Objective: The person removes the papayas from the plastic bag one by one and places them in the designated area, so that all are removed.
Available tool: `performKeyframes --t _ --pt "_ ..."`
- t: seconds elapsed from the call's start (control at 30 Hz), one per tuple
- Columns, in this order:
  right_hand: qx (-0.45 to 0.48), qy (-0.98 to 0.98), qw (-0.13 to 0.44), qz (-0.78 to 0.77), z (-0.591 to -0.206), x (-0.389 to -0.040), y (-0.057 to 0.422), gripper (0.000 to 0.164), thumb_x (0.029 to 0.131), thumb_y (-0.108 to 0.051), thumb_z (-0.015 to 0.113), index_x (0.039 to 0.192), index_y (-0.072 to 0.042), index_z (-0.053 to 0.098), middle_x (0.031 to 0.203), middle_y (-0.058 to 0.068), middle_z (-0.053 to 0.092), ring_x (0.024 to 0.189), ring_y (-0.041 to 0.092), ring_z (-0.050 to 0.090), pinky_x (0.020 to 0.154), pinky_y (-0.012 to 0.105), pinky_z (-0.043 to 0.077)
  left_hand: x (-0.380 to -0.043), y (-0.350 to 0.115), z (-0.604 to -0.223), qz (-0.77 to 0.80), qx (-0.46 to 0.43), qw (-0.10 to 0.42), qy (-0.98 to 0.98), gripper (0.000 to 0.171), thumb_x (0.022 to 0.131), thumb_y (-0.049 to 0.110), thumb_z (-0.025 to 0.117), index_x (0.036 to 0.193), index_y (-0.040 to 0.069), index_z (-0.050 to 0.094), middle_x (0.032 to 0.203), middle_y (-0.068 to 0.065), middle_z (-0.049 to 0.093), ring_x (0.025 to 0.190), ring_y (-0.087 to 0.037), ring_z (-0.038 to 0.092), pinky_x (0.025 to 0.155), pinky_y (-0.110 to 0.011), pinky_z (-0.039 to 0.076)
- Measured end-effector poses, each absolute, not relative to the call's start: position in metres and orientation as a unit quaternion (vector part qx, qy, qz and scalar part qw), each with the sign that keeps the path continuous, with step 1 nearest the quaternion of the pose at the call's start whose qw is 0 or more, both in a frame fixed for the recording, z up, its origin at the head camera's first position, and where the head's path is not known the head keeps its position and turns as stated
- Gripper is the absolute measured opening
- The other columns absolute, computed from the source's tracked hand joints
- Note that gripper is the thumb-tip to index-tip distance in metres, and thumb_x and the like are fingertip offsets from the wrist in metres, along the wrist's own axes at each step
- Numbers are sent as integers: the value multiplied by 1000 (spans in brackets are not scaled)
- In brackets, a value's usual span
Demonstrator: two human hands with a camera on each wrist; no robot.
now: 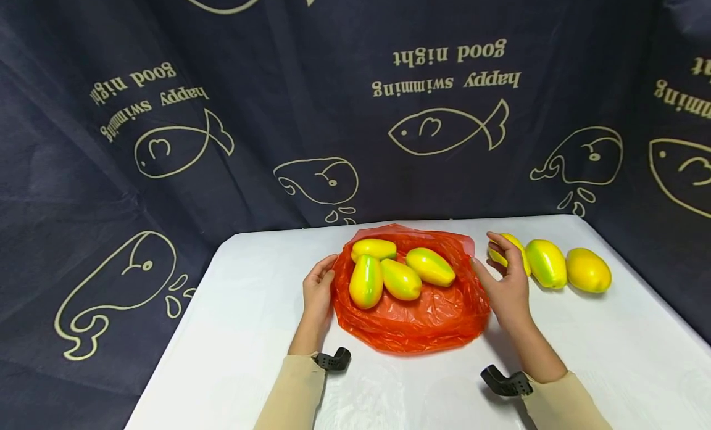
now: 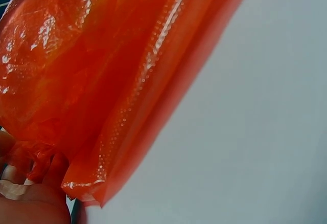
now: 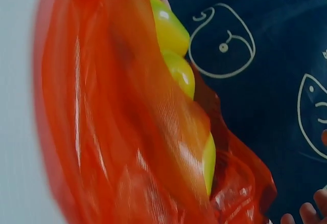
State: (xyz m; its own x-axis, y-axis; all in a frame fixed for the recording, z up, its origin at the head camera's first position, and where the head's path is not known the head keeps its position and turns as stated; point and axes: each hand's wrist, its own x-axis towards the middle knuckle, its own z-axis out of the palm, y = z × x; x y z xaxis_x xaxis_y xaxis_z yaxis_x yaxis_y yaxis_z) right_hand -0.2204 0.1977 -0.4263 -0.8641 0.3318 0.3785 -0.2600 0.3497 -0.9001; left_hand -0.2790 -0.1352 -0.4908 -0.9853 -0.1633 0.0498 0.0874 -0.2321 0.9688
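A red plastic bag [image 1: 428, 316] lies spread with its mouth wide, and several glossy yellow-green fruits shaped like mangoes [image 1: 429, 266] rest in it. My left hand [image 1: 318, 289] grips the bag's left edge; in the left wrist view, thin red film [image 2: 36, 157] bunches between thumb and fingers. At the bag's right side is my right hand [image 1: 508, 291], its thumb and fingers spread apart and nothing held. Its thumb tip is close to the bag's rim; whether they touch I cannot tell. Behind its fingers, the nearest loose fruit [image 1: 516, 251] is partly hidden.
Two more yellow-green fruits [image 1: 546, 263] stand in a row right of the partly hidden one, toward the right edge of the white table [image 1: 233, 331]. A dark blue cloth [image 1: 311, 78] with fish and whale drawings hangs behind the table and along its sides.
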Motion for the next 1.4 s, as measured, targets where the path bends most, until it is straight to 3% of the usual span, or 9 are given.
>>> performKeyframes --t 0.13,0.33,0.67,0.83,0.93,1.17,1.4 --pt "-2 -786 245 568 -429 -222 188 62 92 -13 69 148 -20 44 148 1 46 134 17 44 100 10 43 -278 -136 -491 -785 32 78 -614 34 102 4 47 132 8 63 135 -14 60 115 -19 61 93 -20 55" --pt "33 -804 214 554 -438 -225 173 63 92 -16 71 148 -20 43 146 4 45 134 21 43 105 18 41 -277 -135 -489 -789 31 81 -608 34 102 4 47 132 8 63 135 -13 61 114 -17 61 92 -20 55" --pt "82 -825 166 533 -451 -225 157 66 89 -19 75 147 -18 43 147 7 44 133 29 46 103 22 47 -277 -135 -489 -789 34 75 -609 34 102 5 48 132 7 63 135 -13 61 112 -18 61 92 -20 56" --pt "81 -828 142 536 -457 -227 151 66 89 -20 75 147 -21 43 147 10 44 134 31 46 109 49 47 -277 -135 -489 -786 33 76 -612 33 102 5 48 132 9 63 135 -12 61 113 -18 61 92 -20 56" --pt "85 -828 130 538 -459 -227 148 66 89 -20 75 147 -23 43 145 13 45 133 32 47 109 56 44 -277 -135 -490 -785 32 79 -613 33 102 5 49 131 9 64 133 -12 62 111 -18 61 91 -19 56" --pt "118 -818 106 554 -464 -225 141 66 89 -18 75 147 -20 43 147 10 47 128 32 56 106 54 49 -277 -135 -491 -780 24 84 -620 33 101 4 51 131 7 64 131 -18 61 105 -17 60 88 -18 56" --pt "121 -820 87 553 -466 -228 133 65 89 -18 75 146 -21 45 144 11 52 129 32 55 106 53 49 -276 -135 -489 -772 26 75 -631 32 102 7 52 131 11 65 131 -13 62 108 -18 59 89 -18 56"
